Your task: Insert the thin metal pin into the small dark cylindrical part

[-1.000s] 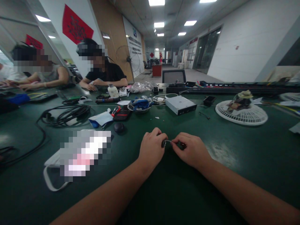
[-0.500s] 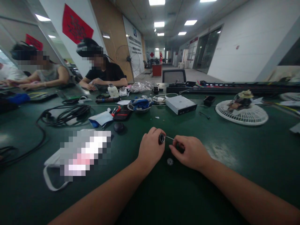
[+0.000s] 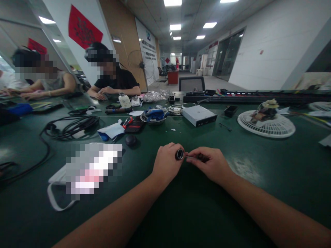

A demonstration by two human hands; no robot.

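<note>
Above the green counter [image 3: 207,217], the left hand [image 3: 167,161] holds a dark tube [image 3: 179,154], mouth facing us, just left of a slim tool [image 3: 203,157] pinched roughly sideways in the right hand [image 3: 214,164].

"What are you missing over there?"
"I'm seeing only the ringed end of a black cylinder [image 3: 179,154]; the left hand [image 3: 166,160] is hiding the rest."
"And the right hand [image 3: 213,163]?"
"Its fingers are covering most of a slim tool [image 3: 202,157], so I'm not making out its kind. Pixel blocks are masking a pale strapped item [image 3: 60,173]."
</note>
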